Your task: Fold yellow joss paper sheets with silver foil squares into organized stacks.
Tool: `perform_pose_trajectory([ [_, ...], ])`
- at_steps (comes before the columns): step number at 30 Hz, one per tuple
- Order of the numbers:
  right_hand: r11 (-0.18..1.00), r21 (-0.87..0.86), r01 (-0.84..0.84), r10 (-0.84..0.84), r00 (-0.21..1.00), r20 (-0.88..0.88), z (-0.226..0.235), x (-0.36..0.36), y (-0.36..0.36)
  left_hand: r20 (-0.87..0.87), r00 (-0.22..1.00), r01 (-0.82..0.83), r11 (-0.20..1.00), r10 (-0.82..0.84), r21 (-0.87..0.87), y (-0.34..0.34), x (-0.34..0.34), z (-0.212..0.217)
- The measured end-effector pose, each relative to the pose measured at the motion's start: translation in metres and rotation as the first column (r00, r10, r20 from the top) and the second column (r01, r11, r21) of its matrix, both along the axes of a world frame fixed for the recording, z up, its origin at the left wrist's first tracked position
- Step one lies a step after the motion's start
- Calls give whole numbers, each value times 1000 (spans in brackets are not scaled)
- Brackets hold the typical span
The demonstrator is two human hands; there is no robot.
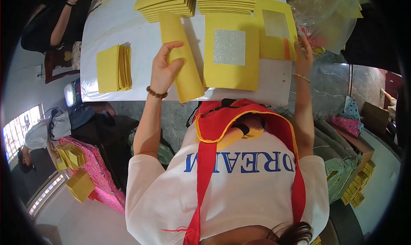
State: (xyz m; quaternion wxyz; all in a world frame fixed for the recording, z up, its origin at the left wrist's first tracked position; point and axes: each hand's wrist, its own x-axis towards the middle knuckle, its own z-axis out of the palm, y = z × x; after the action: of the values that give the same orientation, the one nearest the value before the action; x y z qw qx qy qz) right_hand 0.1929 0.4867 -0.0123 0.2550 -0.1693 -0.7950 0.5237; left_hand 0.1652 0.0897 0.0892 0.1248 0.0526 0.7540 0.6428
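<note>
Just beside right hand (303, 56): bag (329, 20).

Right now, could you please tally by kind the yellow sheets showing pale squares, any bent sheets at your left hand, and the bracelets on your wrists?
Yellow sheets with pale squares: 2
Bent yellow sheet at left hand: 1
Bracelets: 2
Total: 5

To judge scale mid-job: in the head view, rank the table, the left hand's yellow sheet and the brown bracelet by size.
Largest to smallest:
1. Table
2. Yellow sheet
3. Brown bracelet
</note>
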Motion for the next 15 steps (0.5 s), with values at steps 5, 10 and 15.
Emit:
perform_pose_trajectory([
  [5,900,423,107,-287,875,389,-36,6,46,-118,993,-31,997,22,-75,7,2,6],
  [10,960,279,0,-140,865,481,-51,2,42,-187,975,66,955,-123,-289,39,-1,1],
  [15,922,387,19,-215,855,472,-50,1,32,-122,950,197,856,-287,-478,71,5,-13],
])
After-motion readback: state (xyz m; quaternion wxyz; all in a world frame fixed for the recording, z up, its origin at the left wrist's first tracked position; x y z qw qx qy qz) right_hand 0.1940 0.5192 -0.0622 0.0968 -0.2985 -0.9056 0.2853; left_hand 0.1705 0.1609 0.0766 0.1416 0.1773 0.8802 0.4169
